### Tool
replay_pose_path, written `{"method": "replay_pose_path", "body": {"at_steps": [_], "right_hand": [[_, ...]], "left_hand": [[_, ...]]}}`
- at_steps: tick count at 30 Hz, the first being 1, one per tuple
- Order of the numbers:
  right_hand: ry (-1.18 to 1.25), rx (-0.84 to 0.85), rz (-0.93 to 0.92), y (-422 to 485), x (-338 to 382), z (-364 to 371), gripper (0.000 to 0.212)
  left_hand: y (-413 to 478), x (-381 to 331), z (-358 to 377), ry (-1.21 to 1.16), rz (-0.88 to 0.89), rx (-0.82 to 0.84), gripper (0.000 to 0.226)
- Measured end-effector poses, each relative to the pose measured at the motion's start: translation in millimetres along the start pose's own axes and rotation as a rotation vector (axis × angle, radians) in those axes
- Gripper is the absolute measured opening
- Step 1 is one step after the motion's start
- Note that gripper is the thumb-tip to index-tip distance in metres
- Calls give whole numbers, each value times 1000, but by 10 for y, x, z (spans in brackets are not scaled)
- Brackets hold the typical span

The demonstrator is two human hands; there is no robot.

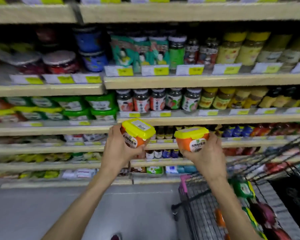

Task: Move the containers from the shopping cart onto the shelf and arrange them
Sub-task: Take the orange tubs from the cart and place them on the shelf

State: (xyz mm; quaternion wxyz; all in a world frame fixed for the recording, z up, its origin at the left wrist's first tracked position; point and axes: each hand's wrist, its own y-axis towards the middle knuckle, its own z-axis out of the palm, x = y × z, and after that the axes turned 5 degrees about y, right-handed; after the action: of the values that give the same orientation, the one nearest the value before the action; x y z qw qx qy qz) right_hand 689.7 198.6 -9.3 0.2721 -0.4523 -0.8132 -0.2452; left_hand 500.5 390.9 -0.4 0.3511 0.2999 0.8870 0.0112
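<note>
The left hand [118, 149] grips an orange tub with a yellow lid, the left tub [137, 132], with fingers and thumb curled round its lower body. This tub is tilted, its lid leaning over toward the right. The right hand [207, 158] holds a matching one, the right tub [191, 138], closed round its base and right side, and this one sits nearer to level. Both tubs are up in the air in front of the shelving, apart from each other, with a clear gap between the two grips.

Just above and left of the left grip runs the pale front edge of a shelf [50, 130]. Further up and left of that grip stand green tubs [87, 108], stacked two high. Above both grips is a row of dark-capped jars [156, 101] with blurred price tags under them.

Below and to the right of the right grip stands the wire shopping cart [203, 208], a pink corner piece close to the right forearm. More containers lie inside it, among them a green pack [242, 188] just right of that forearm. The grey floor [76, 205] spreads beneath both forearms
</note>
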Motion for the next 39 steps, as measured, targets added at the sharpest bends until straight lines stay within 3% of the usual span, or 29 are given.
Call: {"method": "replay_pose_path", "body": {"at_steps": [10, 14, 19, 29, 39], "right_hand": [[106, 133, -310, -571, 1924, 803, 96], [138, 169, -362, -916, 2558, 1162, 111], [160, 209, -396, -1253, 3224, 1612, 95], [116, 240, -500, -1446, 4447, 2274, 89], [255, 218, -529, -1130, 5443, 2858, 87]], "left_hand": [[-268, 1343, -1754, -23, -199, -307, 94], [-387, 1913, -2448, -13, -228, -400, 89], [-473, 2542, -3155, 2, -276, -505, 83], [-18, 3342, -3964, 105, -257, -558, 83], [1155, 4037, -4594, 49, -254, -685, 81]]}}
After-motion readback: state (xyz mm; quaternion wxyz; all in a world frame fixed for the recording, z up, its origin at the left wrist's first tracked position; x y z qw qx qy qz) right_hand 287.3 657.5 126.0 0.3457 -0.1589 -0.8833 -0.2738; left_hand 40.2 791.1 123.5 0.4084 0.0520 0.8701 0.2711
